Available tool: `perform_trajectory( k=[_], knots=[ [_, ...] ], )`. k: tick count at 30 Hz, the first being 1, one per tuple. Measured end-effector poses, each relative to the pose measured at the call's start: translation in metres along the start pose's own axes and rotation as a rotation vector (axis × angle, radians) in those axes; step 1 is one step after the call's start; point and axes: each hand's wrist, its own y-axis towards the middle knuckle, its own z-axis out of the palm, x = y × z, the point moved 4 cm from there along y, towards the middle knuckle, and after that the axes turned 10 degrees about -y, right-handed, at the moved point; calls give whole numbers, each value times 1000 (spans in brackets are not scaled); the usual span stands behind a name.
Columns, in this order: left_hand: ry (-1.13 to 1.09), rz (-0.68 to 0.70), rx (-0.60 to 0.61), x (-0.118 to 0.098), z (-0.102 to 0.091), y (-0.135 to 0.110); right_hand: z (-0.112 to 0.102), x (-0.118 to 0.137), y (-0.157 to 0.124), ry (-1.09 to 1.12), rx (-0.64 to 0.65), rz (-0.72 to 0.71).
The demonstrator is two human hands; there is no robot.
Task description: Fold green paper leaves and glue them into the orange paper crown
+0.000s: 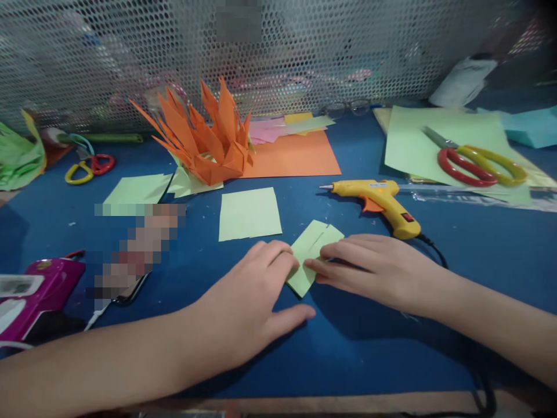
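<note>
A light green paper (314, 247), folded into a narrow shape with a slit between its flaps, lies at a slant on the blue table. My left hand (248, 296) rests fingertips on its left edge, the thumb stretched out apart below. From the other side, my right hand (374, 267) grips the right edge with its fingers and thumb close together. The paper's ends under both hands are hidden. Just beyond lies a flat green square sheet (250, 213). A yellow hot glue gun (369, 194) with an orange trigger lies past my right hand.
An orange folded-paper piece with pointed petals (213, 145) stands at the back, by an orange sheet (296, 155). Scissors (474, 162) lie on green sheets at right; smaller scissors (90, 165) lie left. A purple object (52, 284) and a blurred-out item (139, 255) sit front left.
</note>
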Motion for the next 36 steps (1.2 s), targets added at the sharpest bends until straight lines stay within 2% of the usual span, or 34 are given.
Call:
perform_trajectory(
  k=[3, 7, 13, 20, 22, 28, 36],
  knots=[
    [-171, -92, 58, -1, 1, -3, -1, -5, -5, -23, -13, -30],
    [-379, -174, -13, 3, -5, 4, 2, -11, -7, 77, -21, 66],
    [-978, -386, -23, 13, -5, 14, 7, -10, 0, 217, 64, 200],
    [-1572, -477, 95, 11, 8, 12, 14, -9, 1, 346, 99, 339],
    [-1685, -490, 115, 10, 10, 12, 16, -8, 0, 362, 113, 353],
    [-1811, -497, 130, 7, 9, 10, 13, -5, 2, 305, 56, 302],
    [-1721, -526, 183, 7, 11, 10, 1, -1, 4, 239, -46, 146]
  ],
)
